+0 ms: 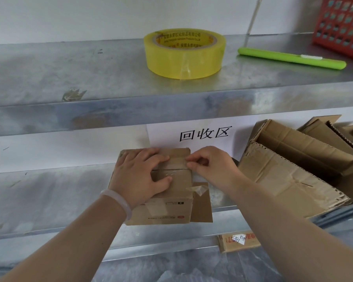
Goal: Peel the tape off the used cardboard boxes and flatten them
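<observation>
A small brown cardboard box (167, 208) stands on the lower metal shelf (49, 200). Clear tape (171, 173) runs across the seam of its top flaps, and a loose curl of tape (199, 189) hangs off its right side. My left hand (140, 177) lies flat on the box top, fingers spread and pressing down. My right hand (209, 166) is at the top right edge of the box, its thumb and forefinger pinching the tape end there. A flap (202, 208) sticks out on the box's right side.
Opened cardboard boxes (293, 169) lie at the right of the lower shelf. The upper shelf (90, 82) carries a yellow tape roll (183, 53), a green utility knife (291, 58) and a red plastic basket (342, 27). A white sign (204, 135) hangs behind. Another box (238, 241) sits below.
</observation>
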The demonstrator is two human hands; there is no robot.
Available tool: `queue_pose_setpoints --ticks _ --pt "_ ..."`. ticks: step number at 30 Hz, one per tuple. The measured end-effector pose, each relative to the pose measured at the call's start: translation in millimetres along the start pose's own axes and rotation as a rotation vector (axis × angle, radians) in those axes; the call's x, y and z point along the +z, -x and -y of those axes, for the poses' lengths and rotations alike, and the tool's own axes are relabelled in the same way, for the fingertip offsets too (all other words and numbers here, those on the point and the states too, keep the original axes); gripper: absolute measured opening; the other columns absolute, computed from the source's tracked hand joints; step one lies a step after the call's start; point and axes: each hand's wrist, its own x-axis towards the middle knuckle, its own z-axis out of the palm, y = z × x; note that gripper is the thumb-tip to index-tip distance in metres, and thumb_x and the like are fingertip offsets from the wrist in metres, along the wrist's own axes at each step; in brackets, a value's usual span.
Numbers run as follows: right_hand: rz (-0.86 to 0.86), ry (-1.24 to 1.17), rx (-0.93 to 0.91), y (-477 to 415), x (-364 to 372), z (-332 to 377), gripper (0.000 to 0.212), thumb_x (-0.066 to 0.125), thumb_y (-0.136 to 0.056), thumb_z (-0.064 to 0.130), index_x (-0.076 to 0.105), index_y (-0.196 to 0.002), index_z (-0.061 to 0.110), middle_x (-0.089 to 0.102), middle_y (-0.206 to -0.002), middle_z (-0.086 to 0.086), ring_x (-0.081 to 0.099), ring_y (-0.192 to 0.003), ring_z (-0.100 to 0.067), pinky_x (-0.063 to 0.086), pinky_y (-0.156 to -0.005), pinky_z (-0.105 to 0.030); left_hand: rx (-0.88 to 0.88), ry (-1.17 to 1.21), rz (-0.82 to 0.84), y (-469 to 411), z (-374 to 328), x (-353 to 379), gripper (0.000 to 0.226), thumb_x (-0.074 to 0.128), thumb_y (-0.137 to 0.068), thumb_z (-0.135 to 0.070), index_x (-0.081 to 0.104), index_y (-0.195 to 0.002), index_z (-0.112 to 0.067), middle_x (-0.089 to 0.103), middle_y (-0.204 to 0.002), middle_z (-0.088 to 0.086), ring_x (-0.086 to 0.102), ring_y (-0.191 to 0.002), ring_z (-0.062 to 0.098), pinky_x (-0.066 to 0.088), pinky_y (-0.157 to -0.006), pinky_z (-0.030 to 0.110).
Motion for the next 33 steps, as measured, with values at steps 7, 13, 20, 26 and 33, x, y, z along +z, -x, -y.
queue_pose_setpoints --ticks 7,13,20,26,33 --pt "0.121 0.221 -0.081 -9.2 -2.8 9.2 0.009 0.058 -0.096 0.022 0.066 -0.092 0.023 0.061 -0.09 0.011 0.054 -0.081 -0.003 0.036 -0.065 -0.01 -0.029 -0.019 -0.001 -1.1 -1.7 2.5 0.068 0.032 -0.072 -0.08 0.051 -0.128 -0.048 0.045 -0.141 -0.021 0.038 -0.129 0.012 0.025 -0.113 0.039" --pt "0.15 0.244 -0.153 -4.0 -7.9 10.1 0.014 0.055 -0.097 0.017 0.059 -0.086 0.025 0.056 -0.09 0.013 0.052 -0.082 0.001 0.036 -0.068 -0.013 -0.033 -0.014 -0.008 -1.9 -1.3 4.0 0.068 0.032 -0.071 -0.081 0.052 -0.127 -0.049 0.045 -0.141 -0.02 0.039 -0.13 0.013 0.026 -0.112 0.04" --pt "0.112 0.169 -0.098 5.1 -13.6 5.0 0.011 0.056 -0.097 0.025 0.058 -0.088 0.032 0.06 -0.085 0.017 0.054 -0.079 0.004 0.035 -0.066 -0.011 -0.053 -0.033 -0.015 -6.0 -3.6 5.5 0.067 0.031 -0.071 -0.081 0.052 -0.127 -0.049 0.047 -0.139 -0.019 0.041 -0.129 0.014 0.027 -0.111 0.042" --pt "0.116 -0.152 0.135 1.6 -9.7 6.1 0.01 0.058 -0.096 0.018 0.064 -0.088 0.022 0.071 -0.082 0.004 0.069 -0.079 -0.009 0.058 -0.077 -0.025 -0.051 -0.022 -0.027 -4.3 -3.1 6.5 0.065 0.034 -0.072 -0.08 0.053 -0.126 -0.048 0.047 -0.139 -0.02 0.042 -0.128 0.013 0.026 -0.112 0.042" --pt "0.001 -0.499 0.335 1.8 -5.1 4.9 0.012 0.071 -0.088 0.01 0.062 -0.095 0.009 0.072 -0.08 -0.011 0.067 -0.064 -0.015 0.057 -0.058 -0.024 -0.049 -0.015 -0.028 -5.0 -1.6 7.7 0.065 0.034 -0.072 -0.079 0.054 -0.126 -0.048 0.048 -0.138 -0.018 0.043 -0.128 0.015 0.028 -0.111 0.043"
